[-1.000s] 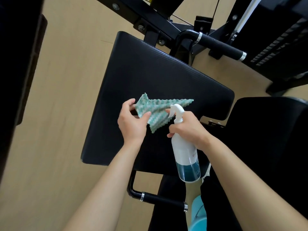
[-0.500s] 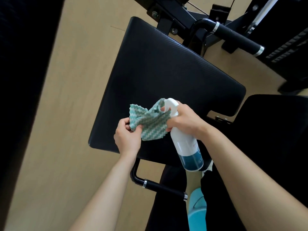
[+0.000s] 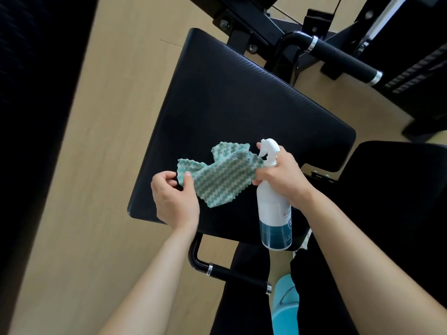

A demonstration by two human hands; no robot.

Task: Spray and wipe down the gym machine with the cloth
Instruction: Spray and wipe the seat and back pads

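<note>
A black padded seat (image 3: pixel 242 105) of the gym machine fills the middle of the view. Above it I hold a green-and-white wavy cloth (image 3: pixel 222 177) stretched between both hands. My left hand (image 3: pixel 174 199) pinches the cloth's left corner between thumb and fingers. My right hand (image 3: pixel 283 175) grips the neck of a white spray bottle (image 3: pixel 274 213) with blue liquid low in it, and its fingertips also hold the cloth's right edge. The bottle hangs upright over the seat's near right edge.
A black grip handle (image 3: pixel 338 56) with chrome rings sticks out behind the seat, another handle (image 3: pixel 232 274) below it. A second black pad (image 3: pixel 399 201) lies at right, a dark upright (image 3: pixel 36 117) at left. Tan wood floor (image 3: pixel 108 117) surrounds the machine.
The cloth was bunched between my hands half a second ago; now it is spread wider, my left hand having moved left. The view has shifted slightly over the seat.
</note>
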